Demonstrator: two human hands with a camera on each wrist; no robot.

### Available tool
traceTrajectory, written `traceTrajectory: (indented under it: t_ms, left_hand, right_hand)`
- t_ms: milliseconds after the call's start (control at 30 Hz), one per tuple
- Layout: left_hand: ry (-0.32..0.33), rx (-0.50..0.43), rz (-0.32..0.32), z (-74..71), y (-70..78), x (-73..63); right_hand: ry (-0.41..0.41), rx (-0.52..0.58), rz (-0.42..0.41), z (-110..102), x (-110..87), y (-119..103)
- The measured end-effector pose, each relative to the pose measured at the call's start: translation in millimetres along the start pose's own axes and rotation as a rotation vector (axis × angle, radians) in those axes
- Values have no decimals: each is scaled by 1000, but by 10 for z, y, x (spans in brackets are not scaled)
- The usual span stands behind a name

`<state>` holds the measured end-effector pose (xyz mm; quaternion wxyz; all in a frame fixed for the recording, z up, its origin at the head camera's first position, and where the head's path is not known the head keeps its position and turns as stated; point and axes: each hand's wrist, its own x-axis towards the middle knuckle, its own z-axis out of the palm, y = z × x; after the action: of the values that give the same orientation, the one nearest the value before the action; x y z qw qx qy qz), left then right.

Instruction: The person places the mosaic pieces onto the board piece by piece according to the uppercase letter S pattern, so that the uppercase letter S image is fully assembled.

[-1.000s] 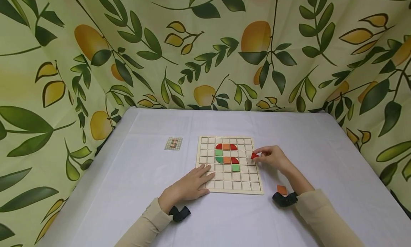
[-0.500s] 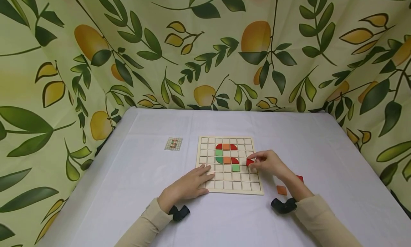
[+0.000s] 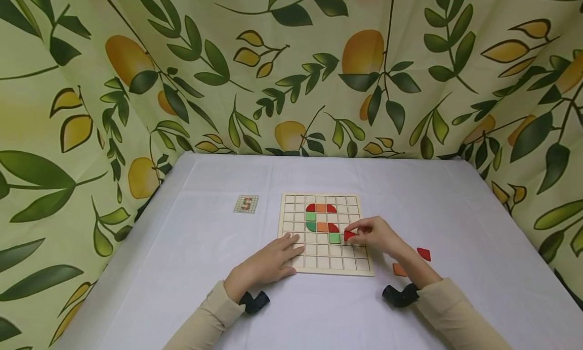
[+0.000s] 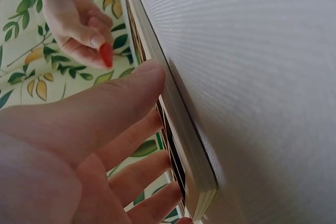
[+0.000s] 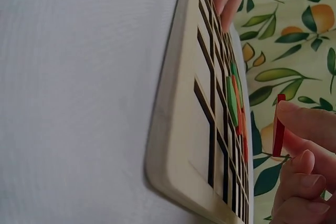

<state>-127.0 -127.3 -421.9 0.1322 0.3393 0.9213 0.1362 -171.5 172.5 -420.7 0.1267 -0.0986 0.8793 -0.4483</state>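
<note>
A wooden grid board [image 3: 330, 263] lies on the white table. Set in its cells are several tiles forming a curve: red corner tiles [image 3: 331, 208], orange squares [image 3: 322, 227], a dark green rounded tile [image 3: 310, 226] and light green squares [image 3: 334, 238]. Between thumb and finger my right hand [image 3: 378, 234] pinches a red tile [image 3: 349, 235], just right of the lowest light green square. The right wrist view has this red tile [image 5: 279, 127] edge-on, above the board surface. My left hand [image 3: 268, 259] rests spread on the board's near left corner, thumb along its edge.
On the table left of the board lies a small card [image 3: 246, 204] with a grid pattern. Near my right forearm are a loose orange tile [image 3: 399, 269], partly covered, and a loose red tile [image 3: 424, 254]. A leaf-patterned curtain [image 3: 291, 87] hangs behind the table.
My right hand has carried the red tile left and nearer to me, from the board's right edge to over its cells. The loose red tile has come out from behind my forearm.
</note>
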Motion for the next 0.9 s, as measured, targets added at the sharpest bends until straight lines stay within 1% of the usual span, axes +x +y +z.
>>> traceTrajectory:
  t_ms: [300,433,667,900]
  left_hand:
    - [-8,7,-4,-12,18,-6]
    - [-9,6,-9,-21,25,-7]
    - [-5,-4,-3,-20,22,-5]
    - [-3,12,-4,-10,14,1]
  right_hand:
    - [-65,-16,-23,117,-11,6]
    - [-77,-22,-33,160,-10,-13]
    - [-106,-12,-80,199,-8,-5]
    - [-120,-11,-105,243,6,-10]
